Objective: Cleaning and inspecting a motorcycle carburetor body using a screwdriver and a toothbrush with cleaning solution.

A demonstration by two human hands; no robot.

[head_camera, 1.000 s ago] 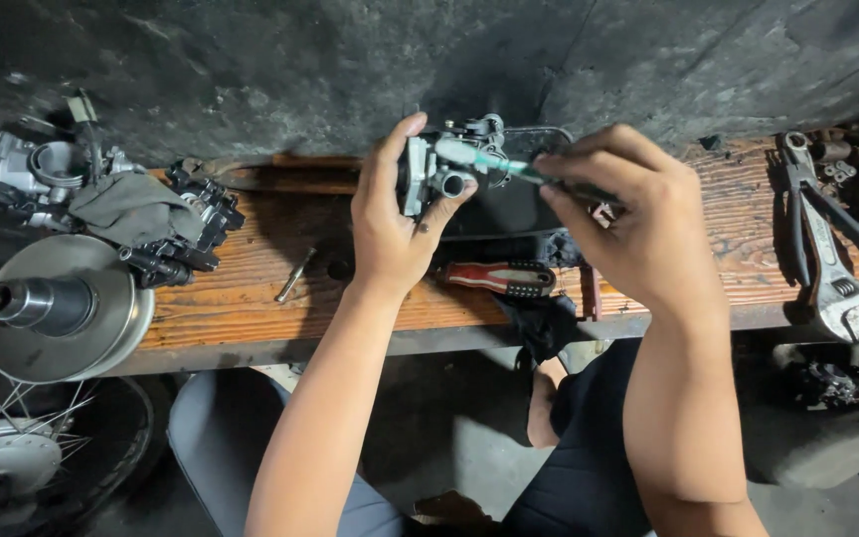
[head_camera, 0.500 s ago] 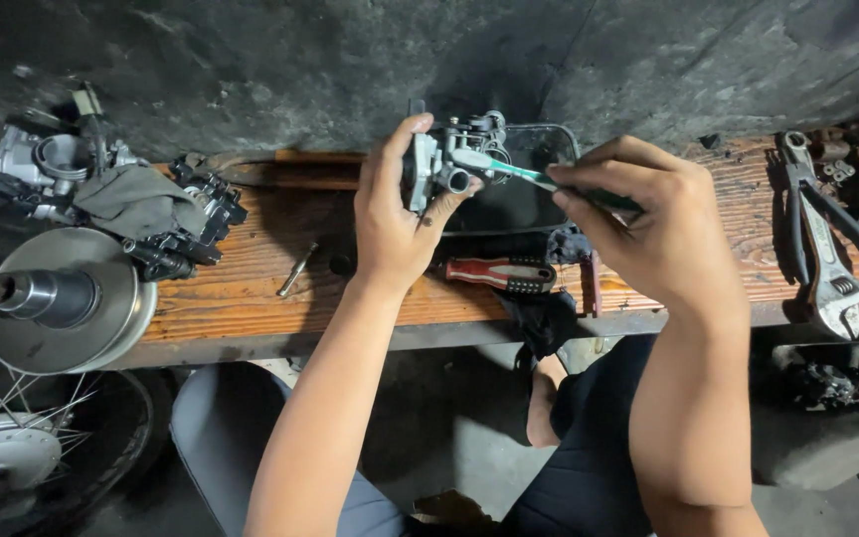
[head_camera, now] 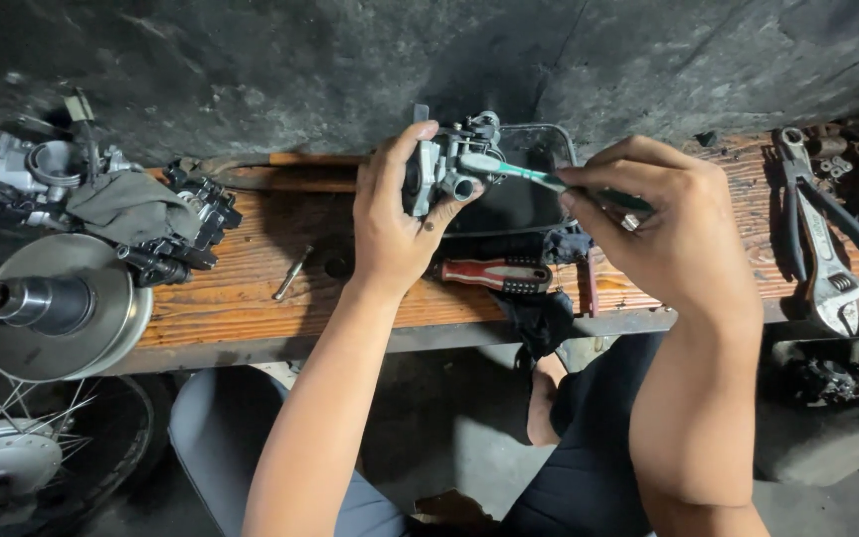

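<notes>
A spoked wheel (head_camera: 12, 447) is seen at far left below the tabletop (head_camera: 251, 288), with a round pulley disc (head_camera: 57, 308) resting at the tabletop's left edge. Behind it, engine parts (head_camera: 27, 174) are partly covered by a grey rag (head_camera: 126, 204), and a black part (head_camera: 186, 234) lies just beside the rag. A small bolt (head_camera: 292, 272) is laid on the wood, near the left hand (head_camera: 395, 224). The carburetor (head_camera: 449, 164) is held up above the tabletop in the left hand, fingers closed around its body, thumb on the near side. A green-handled brush (head_camera: 519, 176) is pressed against the carburetor, its head touching the metal; its handle is pinched in the closed fingers of the right hand (head_camera: 668, 229). A dark tray (head_camera: 524, 194) is seen behind and under both, against the wall. A red-handled screwdriver (head_camera: 494, 275) lies on the tabletop below the hands, beside a dark cloth (head_camera: 539, 318) hanging over the edge. At far right, pliers (head_camera: 812, 194) and an adjustable wrench (head_camera: 832, 273) are laid on the wood, well apart from the hands.
</notes>
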